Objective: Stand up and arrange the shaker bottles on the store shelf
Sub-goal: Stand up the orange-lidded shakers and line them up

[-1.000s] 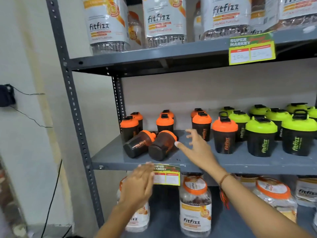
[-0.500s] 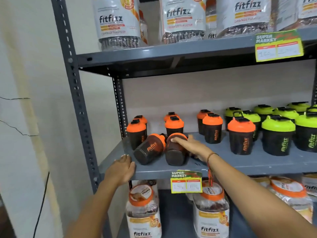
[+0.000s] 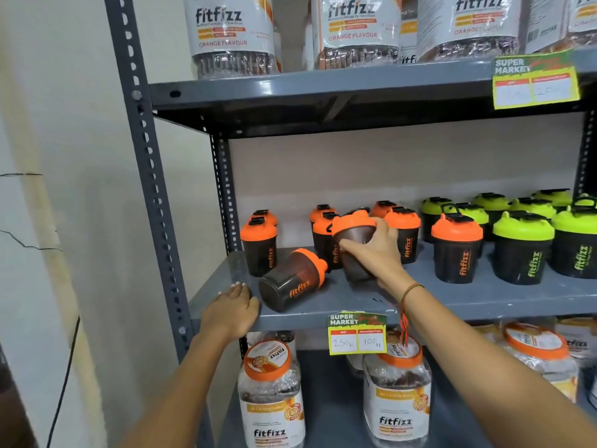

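My right hand [image 3: 376, 253] grips a dark shaker bottle with an orange lid [image 3: 352, 236], held tilted, lid up and to the left, just above the grey middle shelf [image 3: 452, 302]. A second orange-lidded shaker [image 3: 292, 279] lies on its side on the shelf, lid pointing up-right, just left of the held one. My left hand [image 3: 234, 310] rests flat on the shelf's front left edge, fingers apart, close to the lying bottle's base. Other orange-lidded shakers [image 3: 260, 247] stand upright behind, and green-lidded shakers [image 3: 521, 247] stand to the right.
Large fitfizz jars [image 3: 271, 396] fill the shelf below and the shelf above [image 3: 231, 33]. Price tags [image 3: 357, 333] hang on the shelf fronts. The grey upright post [image 3: 151, 189] bounds the left side, with a wall beyond it.
My right hand closed on one fallen shaker and lifted it from lying to tilted nearly upright. My left hand rose and settled on the shelf's front left edge.
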### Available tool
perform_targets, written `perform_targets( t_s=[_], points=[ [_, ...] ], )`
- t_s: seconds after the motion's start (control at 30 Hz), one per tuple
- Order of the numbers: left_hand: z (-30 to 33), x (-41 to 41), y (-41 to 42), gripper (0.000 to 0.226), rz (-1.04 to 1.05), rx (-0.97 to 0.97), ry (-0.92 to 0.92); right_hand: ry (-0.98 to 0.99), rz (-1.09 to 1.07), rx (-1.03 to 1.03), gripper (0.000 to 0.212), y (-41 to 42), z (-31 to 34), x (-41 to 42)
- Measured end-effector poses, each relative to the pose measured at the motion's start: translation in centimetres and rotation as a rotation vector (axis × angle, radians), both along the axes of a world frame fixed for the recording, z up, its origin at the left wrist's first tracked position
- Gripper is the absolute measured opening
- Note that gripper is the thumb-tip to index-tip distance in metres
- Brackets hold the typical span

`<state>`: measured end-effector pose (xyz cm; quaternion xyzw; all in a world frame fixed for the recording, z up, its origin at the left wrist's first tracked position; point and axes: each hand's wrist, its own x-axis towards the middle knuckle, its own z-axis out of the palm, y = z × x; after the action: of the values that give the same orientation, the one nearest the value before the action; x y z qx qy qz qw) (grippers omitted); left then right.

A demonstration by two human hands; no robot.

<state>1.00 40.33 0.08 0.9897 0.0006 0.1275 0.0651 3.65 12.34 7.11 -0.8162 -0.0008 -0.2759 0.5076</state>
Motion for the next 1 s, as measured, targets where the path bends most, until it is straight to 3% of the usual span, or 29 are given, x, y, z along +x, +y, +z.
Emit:
perform_targets(
  t_s=[0.2,0.53,0.63,0.7,0.77,0.9,1.0],
  points=[
    [0.1,-0.3,-0.3,0.059,0.016,0.016,0.003,-0.250,-0.170,0.022,0.097,0.4,-2.4,-0.9],
    [0.3,-0.6,-0.6,0.058,0.013,0.012,0.009,-0.282,-0.248,-0.043,0.103,0.3,-4.3,-1.2],
    [0.6,-0.6,-0.2,0.058,-0.001,0.015,0.030,-0.533,-0.320,-0.079,0.091,1.0,-3.9,-2.3],
    [1.1,-0.7,0.4,0.057,-0.029,0.006,0.072,-0.754,-0.210,-0.235,0.070,1.7,-2.8,-3.3],
    [1.2,-0.8,1.0,0.056,-0.037,0.009,0.094,-0.795,0.016,-0.501,0.058,2.7,-1.4,-4.0],
    [0.2,-0.7,1.3,0.059,0.000,0.036,0.007,-0.513,0.266,-1.135,0.085,5.5,-1.1,-3.0],
    [-0.1,-0.5,1.4,0.059,0.009,0.030,-0.015,-0.427,0.316,-1.349,0.096,6.7,-1.3,-1.4]
  ],
)
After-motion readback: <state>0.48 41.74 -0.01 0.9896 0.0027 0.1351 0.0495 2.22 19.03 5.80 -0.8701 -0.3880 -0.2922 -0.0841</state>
